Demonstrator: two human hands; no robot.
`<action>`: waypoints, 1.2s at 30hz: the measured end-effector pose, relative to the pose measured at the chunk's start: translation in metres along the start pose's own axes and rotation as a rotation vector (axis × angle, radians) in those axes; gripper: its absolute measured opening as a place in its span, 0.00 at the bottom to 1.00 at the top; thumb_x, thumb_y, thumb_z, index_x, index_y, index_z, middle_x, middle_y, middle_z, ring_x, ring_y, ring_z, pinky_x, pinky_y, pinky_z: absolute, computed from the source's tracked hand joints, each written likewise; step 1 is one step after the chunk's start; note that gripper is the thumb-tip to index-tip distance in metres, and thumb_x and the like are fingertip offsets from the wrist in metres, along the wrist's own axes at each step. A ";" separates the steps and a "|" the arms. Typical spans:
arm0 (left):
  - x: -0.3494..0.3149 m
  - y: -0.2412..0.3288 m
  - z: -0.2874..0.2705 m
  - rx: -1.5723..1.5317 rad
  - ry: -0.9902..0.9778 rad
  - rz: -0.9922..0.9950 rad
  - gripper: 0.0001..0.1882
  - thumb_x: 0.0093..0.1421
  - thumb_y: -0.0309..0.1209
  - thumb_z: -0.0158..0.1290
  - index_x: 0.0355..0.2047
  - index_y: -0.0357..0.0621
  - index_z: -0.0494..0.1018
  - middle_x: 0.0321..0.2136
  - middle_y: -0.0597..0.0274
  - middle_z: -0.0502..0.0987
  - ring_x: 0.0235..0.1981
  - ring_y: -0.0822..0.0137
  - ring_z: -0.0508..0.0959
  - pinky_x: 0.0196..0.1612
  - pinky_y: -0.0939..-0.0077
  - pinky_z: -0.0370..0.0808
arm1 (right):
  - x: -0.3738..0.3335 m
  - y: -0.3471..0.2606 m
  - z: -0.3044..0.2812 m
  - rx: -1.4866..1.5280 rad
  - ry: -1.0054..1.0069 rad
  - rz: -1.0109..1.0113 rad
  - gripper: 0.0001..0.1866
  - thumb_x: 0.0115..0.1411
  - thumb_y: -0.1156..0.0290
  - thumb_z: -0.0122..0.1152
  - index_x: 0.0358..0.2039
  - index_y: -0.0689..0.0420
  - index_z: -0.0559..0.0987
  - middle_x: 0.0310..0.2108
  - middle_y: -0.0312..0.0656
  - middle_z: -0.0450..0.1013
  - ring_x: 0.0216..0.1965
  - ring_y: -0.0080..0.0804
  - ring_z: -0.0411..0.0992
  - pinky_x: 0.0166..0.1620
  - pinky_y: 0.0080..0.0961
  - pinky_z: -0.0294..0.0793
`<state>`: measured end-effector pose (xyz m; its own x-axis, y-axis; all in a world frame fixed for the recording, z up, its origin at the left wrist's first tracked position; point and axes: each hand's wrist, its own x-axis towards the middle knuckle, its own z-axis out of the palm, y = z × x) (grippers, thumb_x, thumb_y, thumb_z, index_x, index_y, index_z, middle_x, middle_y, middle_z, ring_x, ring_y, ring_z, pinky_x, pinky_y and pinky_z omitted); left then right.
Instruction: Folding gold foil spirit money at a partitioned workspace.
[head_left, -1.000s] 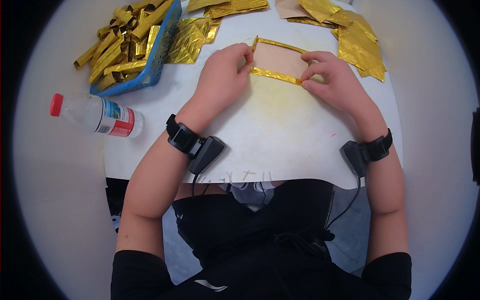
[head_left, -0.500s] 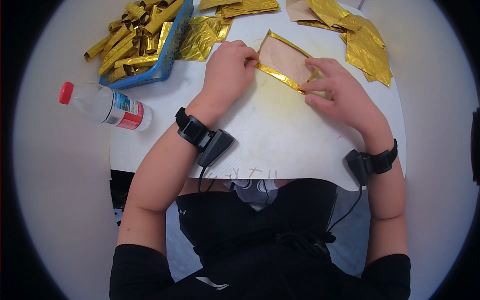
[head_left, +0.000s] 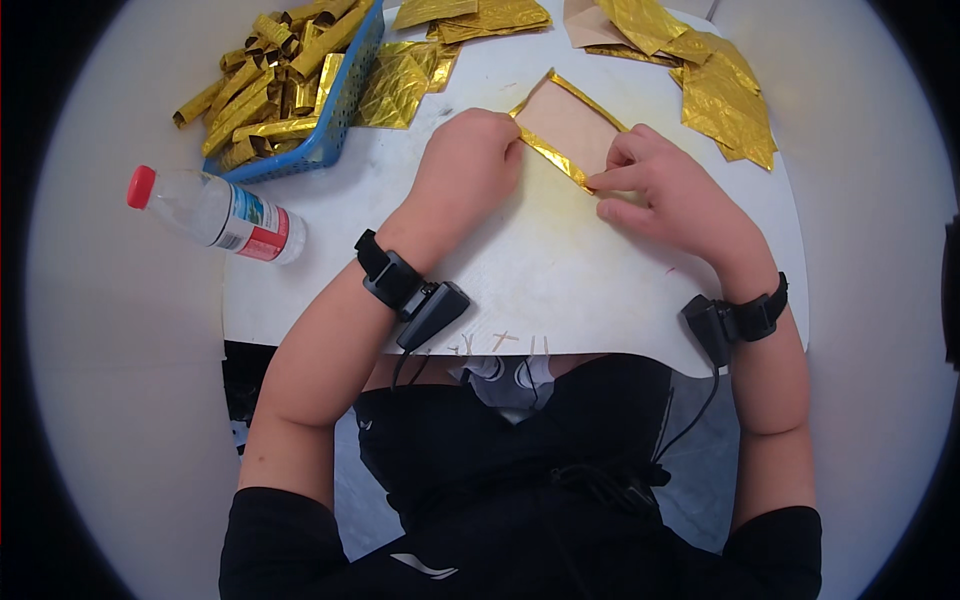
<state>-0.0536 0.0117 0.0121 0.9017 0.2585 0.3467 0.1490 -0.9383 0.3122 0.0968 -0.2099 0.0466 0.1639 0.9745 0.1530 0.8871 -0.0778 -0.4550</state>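
Over the far middle of the white table lies a gold foil paper sheet (head_left: 566, 116), its brown inner side up and gold strips folded along its edges. My left hand (head_left: 472, 158) is closed at the sheet's left corner, with the fingertips partly hidden behind the knuckles. At the opposite end, my right hand (head_left: 662, 192) has its index fingertip on the near right corner and other fingers curled at the right edge. Its thumb sits slightly apart, just below that corner.
A blue plastic basket (head_left: 330, 140) heaped with gold paper rolls (head_left: 245, 100) stands at the far left. Nearer lies a clear bottle (head_left: 215, 212) with a red cap. Flat gold sheets are stacked at the back (head_left: 495, 16) and far right (head_left: 728, 105). Cabled black devices are strapped to both wrists.
Both hands and the sheet have shifted a little. My left hand has come slightly nearer to me, and the right hand's upper fingers have curled in at the sheet's right edge.
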 end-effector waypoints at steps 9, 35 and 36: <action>-0.005 0.013 0.005 0.026 -0.137 0.002 0.33 0.65 0.46 0.59 0.65 0.39 0.74 0.69 0.50 0.73 0.73 0.44 0.67 0.72 0.54 0.67 | 0.004 -0.004 0.008 -0.045 0.030 -0.209 0.14 0.54 0.68 0.74 0.42 0.57 0.88 0.42 0.43 0.77 0.50 0.44 0.72 0.57 0.38 0.74; -0.008 0.010 0.015 -0.019 -0.165 -0.086 0.58 0.60 0.64 0.56 0.77 0.34 0.53 0.74 0.42 0.64 0.79 0.44 0.55 0.79 0.39 0.45 | 0.009 -0.031 0.016 0.028 -0.101 -0.019 0.44 0.56 0.75 0.61 0.74 0.67 0.59 0.57 0.52 0.76 0.56 0.52 0.72 0.63 0.42 0.73; -0.009 0.009 0.015 -0.020 -0.156 -0.102 0.58 0.60 0.64 0.56 0.77 0.34 0.53 0.74 0.42 0.64 0.79 0.44 0.55 0.79 0.39 0.45 | 0.010 -0.030 0.019 0.019 -0.077 -0.036 0.44 0.56 0.76 0.60 0.74 0.68 0.59 0.57 0.53 0.76 0.56 0.52 0.72 0.63 0.41 0.72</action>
<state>-0.0541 -0.0022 -0.0017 0.9345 0.3121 0.1714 0.2365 -0.9038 0.3567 0.0635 -0.1933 0.0448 0.0974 0.9900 0.1022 0.8834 -0.0387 -0.4670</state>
